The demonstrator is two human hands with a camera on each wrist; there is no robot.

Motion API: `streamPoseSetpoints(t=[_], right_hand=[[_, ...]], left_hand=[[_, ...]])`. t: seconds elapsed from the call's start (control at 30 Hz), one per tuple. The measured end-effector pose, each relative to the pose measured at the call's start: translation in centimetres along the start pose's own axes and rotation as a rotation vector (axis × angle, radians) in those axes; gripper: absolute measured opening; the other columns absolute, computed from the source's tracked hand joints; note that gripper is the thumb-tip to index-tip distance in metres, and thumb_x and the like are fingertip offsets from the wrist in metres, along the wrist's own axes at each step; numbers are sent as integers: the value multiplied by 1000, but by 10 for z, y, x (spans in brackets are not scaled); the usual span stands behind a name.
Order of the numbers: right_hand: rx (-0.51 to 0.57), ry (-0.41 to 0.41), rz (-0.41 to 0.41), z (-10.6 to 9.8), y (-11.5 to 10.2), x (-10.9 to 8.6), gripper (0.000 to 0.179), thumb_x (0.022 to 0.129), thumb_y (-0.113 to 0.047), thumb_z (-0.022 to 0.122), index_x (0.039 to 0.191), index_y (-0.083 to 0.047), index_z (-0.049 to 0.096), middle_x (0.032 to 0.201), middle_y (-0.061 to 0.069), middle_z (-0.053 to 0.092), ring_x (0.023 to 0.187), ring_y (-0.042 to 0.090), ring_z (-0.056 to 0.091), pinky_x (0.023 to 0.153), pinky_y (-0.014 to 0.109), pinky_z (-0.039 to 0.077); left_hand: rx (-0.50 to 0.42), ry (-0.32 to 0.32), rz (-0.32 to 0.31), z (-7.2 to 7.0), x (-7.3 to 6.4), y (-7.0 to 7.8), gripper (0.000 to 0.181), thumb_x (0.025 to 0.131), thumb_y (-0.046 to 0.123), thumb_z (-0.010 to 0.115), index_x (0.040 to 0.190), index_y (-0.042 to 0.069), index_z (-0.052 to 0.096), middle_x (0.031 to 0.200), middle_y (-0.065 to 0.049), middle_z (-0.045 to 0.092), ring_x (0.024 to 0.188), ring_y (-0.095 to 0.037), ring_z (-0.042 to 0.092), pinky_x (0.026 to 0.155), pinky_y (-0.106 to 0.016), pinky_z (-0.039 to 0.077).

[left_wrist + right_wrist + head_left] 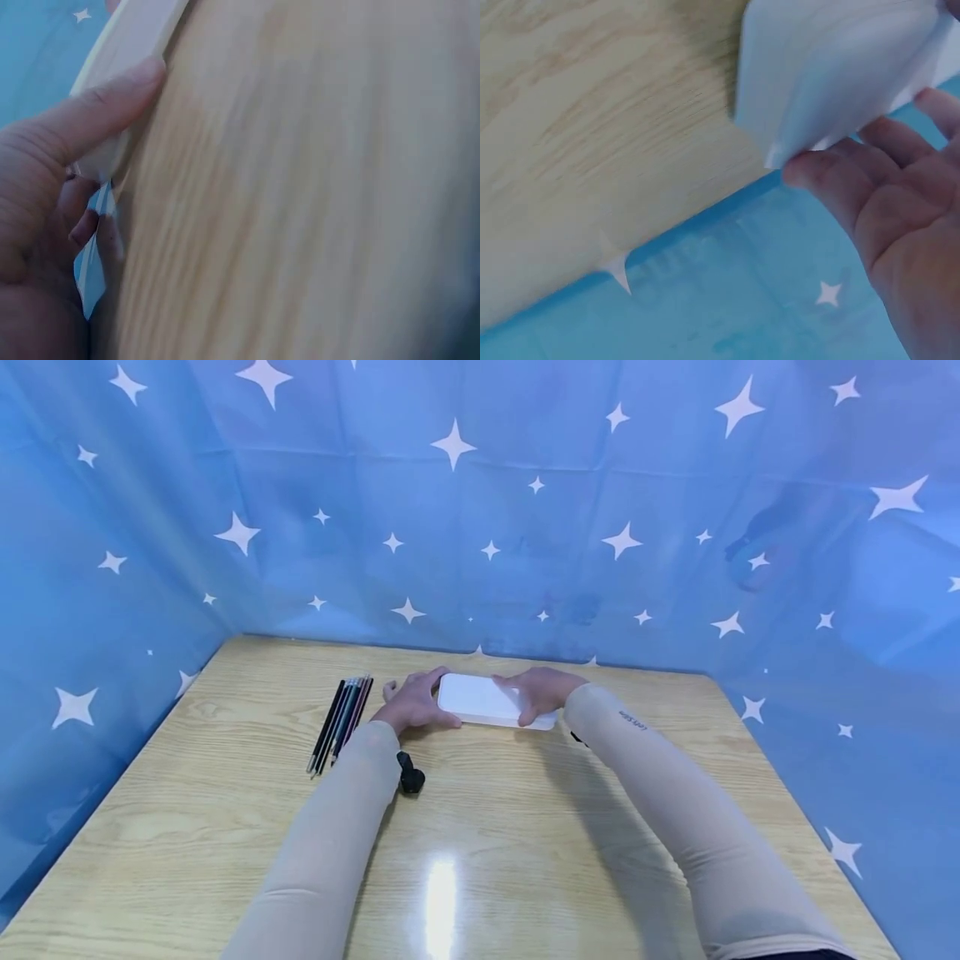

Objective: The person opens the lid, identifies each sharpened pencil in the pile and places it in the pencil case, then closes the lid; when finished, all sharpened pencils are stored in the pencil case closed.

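Note:
A flat white box (476,695) with rounded corners lies near the back of the wooden table. My left hand (420,700) grips its left end, thumb along the near side and fingers toward the far side. In the left wrist view, that thumb (112,101) presses on the box's edge (139,41). At the other end, my right hand (549,689) holds the box with its thumb and fingers spread across the top and edges. The right wrist view shows fingertips (806,166) against the box's white side (832,82).
Several dark pencils (341,722) lie side by side to the left of my left hand. Behind the table (525,843) hangs a blue curtain (480,510) with white stars, close to its back edge. A black device (409,774) sits at my left wrist.

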State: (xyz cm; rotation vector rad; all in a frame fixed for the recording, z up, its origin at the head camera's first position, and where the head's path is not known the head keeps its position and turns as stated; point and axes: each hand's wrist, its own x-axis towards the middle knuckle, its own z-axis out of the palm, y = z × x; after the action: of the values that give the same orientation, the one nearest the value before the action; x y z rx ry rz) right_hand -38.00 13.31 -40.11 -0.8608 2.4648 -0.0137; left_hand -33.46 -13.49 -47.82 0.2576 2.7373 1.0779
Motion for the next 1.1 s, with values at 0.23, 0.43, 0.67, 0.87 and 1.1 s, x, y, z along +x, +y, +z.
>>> streamPoseSetpoints(t=[0.23, 0.43, 0.67, 0.87, 1.1], right_hand=[[-8, 7, 42, 12, 0, -5, 107, 86, -25, 80, 165, -27, 8, 166, 16, 22, 132, 34, 49, 102, 49, 46], [-21, 22, -30, 13, 0, 0, 102, 88, -31, 79, 165, -18, 12, 165, 19, 23, 144, 37, 38, 111, 49, 40], [-24, 75, -70, 8, 2, 2, 96, 88, -27, 79, 163, -11, 21, 159, 17, 38, 142, 35, 40, 112, 48, 39], [-26, 53, -71, 7, 6, 4, 96, 88, -27, 78, 163, -13, 19, 161, 15, 36, 134, 32, 49, 105, 45, 43], [8, 51, -62, 4, 4, 5, 97, 87, -27, 79, 163, -12, 20, 157, 14, 42, 118, 28, 57, 99, 45, 45]], left_hand=[[12, -12, 7, 6, -1, 0, 114, 70, 57, 89, 161, 29, 27, 159, -7, 37, 148, -30, 25, 115, -64, -4], [32, -39, -7, 3, -4, -2, 115, 72, 57, 87, 162, 28, 23, 161, -9, 33, 150, -30, 22, 115, -65, -5], [8, 20, 20, 1, 0, -1, 112, 69, 54, 91, 160, 28, 31, 155, -6, 43, 146, -29, 29, 115, -64, -4], [2, 18, 12, 3, 2, 0, 111, 67, 54, 92, 158, 30, 34, 147, -4, 50, 139, -29, 37, 115, -63, -1], [-7, 22, 13, 0, 1, 0, 107, 68, 51, 93, 157, 31, 36, 142, -4, 53, 133, -28, 42, 114, -60, 0]])
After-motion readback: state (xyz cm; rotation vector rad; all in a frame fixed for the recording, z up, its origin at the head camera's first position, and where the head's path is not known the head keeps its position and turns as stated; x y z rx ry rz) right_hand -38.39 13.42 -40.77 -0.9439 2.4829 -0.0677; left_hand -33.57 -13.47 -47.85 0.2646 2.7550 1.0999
